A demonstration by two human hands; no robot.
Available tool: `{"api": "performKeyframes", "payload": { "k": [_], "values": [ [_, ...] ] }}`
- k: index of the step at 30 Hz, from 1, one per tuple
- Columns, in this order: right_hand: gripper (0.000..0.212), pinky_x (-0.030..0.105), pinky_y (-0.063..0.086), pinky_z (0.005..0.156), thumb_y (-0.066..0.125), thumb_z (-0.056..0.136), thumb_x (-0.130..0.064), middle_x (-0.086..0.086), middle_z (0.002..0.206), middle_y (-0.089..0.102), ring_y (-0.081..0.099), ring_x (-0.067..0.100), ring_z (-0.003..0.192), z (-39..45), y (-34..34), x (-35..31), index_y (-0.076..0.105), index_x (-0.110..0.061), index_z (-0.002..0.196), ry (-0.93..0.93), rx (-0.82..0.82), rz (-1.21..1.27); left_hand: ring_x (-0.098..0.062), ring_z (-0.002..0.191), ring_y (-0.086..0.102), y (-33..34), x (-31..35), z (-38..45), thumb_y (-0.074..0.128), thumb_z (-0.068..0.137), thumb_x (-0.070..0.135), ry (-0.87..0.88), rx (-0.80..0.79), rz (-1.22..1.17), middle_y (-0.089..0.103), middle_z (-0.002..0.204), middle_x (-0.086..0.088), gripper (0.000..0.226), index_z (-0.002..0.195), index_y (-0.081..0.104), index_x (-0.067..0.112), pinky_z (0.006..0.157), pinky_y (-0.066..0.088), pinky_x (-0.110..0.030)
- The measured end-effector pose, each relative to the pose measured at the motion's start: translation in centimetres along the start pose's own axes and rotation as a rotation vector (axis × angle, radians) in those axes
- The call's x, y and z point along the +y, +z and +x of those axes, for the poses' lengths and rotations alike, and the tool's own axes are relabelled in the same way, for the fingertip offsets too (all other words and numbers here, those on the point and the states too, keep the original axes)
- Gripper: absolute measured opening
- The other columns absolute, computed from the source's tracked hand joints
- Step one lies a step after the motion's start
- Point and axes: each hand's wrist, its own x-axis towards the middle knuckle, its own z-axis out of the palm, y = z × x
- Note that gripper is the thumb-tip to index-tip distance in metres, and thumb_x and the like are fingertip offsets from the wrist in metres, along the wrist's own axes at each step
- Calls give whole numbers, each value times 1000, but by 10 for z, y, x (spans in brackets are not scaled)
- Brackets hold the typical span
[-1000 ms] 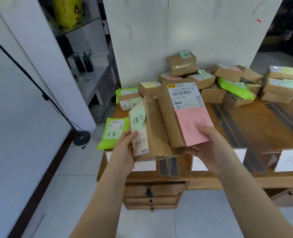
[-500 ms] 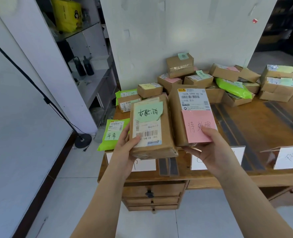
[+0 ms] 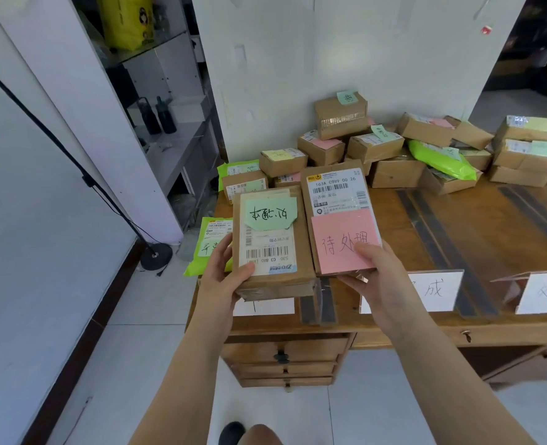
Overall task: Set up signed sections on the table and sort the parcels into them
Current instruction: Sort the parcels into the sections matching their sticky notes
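Observation:
My left hand grips a brown parcel with a green note by its near left corner, thumb on the white label. Beside it, my right hand holds a brown parcel with a pink note, thumb on the pink paper. Both parcels are raised side by side above the front left of the wooden table. White signs stand along the table's front edge: a left sign under the parcels, a middle sign and a right sign.
A pile of brown boxes and a green mailer bag lies at the back of the table against the white wall. Another green bag hangs over the left edge. A black lamp stand and shelves stand on the left.
The left parcel has been turned so its label and green note face up. Both parcels have come closer together and level; the view has shifted slightly.

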Motion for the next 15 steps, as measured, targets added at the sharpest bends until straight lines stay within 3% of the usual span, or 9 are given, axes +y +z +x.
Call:
{"api": "performKeyframes", "payload": {
  "k": [5,11,15],
  "values": [
    [30,29,52,79,55,92,-20,6,106,67,64,19,101,13,19,11,51,-22,122,28,24,-24,-24,106,64,-17,3,15,63,80,9,-3,42,15,66,114,3,44,117,53,31,82,55,-41],
    [27,34,51,87,56,92,-19,8,107,67,63,22,103,35,48,16,52,-19,118,32,64,16,-20,96,69,-41,14,47,69,70,13,0,19,-23,66,114,-1,49,115,55,27,65,57,-29],
    [18,40,48,93,54,92,-20,5,99,68,64,21,102,56,60,3,55,-21,110,-40,135,83,-21,91,68,-60,27,86,69,59,14,-49,-90,-82,67,111,-8,69,126,53,12,62,56,-27]
  ]
}}
